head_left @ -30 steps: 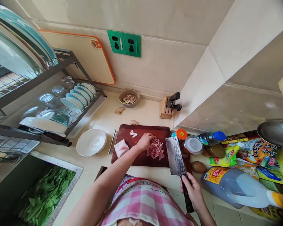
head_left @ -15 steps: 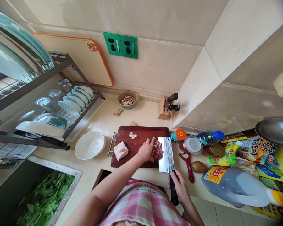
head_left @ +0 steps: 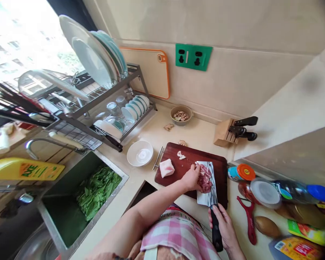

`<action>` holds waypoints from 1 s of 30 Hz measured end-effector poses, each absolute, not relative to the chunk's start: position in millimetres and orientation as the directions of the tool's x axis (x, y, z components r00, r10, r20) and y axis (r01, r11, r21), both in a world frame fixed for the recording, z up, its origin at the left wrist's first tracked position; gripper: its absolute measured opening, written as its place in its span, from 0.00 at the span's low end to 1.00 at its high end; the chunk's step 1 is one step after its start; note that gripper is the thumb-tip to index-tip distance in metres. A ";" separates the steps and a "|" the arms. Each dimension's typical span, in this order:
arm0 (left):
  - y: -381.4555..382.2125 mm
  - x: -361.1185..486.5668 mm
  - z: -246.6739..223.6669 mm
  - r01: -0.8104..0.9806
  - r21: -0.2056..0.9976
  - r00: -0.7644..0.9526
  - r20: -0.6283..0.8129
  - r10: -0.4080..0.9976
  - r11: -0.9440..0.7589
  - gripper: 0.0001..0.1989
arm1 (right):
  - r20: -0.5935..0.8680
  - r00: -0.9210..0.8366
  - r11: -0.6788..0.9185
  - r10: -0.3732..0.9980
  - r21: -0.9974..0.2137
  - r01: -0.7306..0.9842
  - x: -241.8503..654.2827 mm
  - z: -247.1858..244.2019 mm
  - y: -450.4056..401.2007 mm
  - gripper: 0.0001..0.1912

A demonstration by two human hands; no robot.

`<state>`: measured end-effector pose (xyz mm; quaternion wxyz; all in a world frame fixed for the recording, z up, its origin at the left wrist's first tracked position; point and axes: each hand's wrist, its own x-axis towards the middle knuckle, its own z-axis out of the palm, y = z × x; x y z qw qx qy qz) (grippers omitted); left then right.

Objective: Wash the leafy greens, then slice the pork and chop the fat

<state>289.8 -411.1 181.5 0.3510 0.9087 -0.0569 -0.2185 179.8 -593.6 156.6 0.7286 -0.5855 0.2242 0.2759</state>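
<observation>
My right hand is wrapped round the black handle of a cleaver, whose broad blade lies flat on a dark red cutting board. Sliced raw meat is heaped on the blade. From the left, my left hand grips the heap's near side, fingers and thumb curved against it. A pale block of fat rests at the board's left, and a small fatty scrap lies above it. Left of the board stands a white bowl with nothing visible in it.
A sink with leafy greens is at the left, below a dish rack. Behind the board are ginger, a basket of mushrooms and a knife block. A red peeler and jars line the right.
The cleaver blade has slid under the sliced meat, which was beside it before. My left hand stays against the meat. The view has swung left, showing more of the sink and the window.
</observation>
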 end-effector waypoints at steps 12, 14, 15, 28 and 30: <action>-290.0 260.3 238.5 0.131 0.731 0.991 -0.119 0.064 -0.669 0.56 | -0.556 0.692 0.062 0.461 -0.758 -0.650 227.8 220.4 -498.9 0.16; -255.1 252.1 242.1 0.186 0.733 0.982 -0.116 0.150 -0.654 0.55 | -0.528 0.657 0.047 0.539 -0.759 -0.649 237.2 226.7 -466.2 0.16; -238.1 248.3 242.4 0.219 0.736 0.974 -0.123 0.191 -0.640 0.54 | -0.519 0.639 0.037 0.568 -0.759 -0.650 241.2 229.5 -449.6 0.16; -141.0 223.4 198.2 0.171 0.737 0.939 0.079 0.335 -0.653 0.22 | -0.578 0.647 -0.140 0.497 -0.789 -0.598 256.0 233.0 -304.8 0.20; -142.3 227.2 189.1 0.139 0.673 0.942 0.137 0.307 -0.727 0.20 | -0.583 0.648 -0.152 0.489 -0.789 -0.595 253.9 232.2 -301.5 0.20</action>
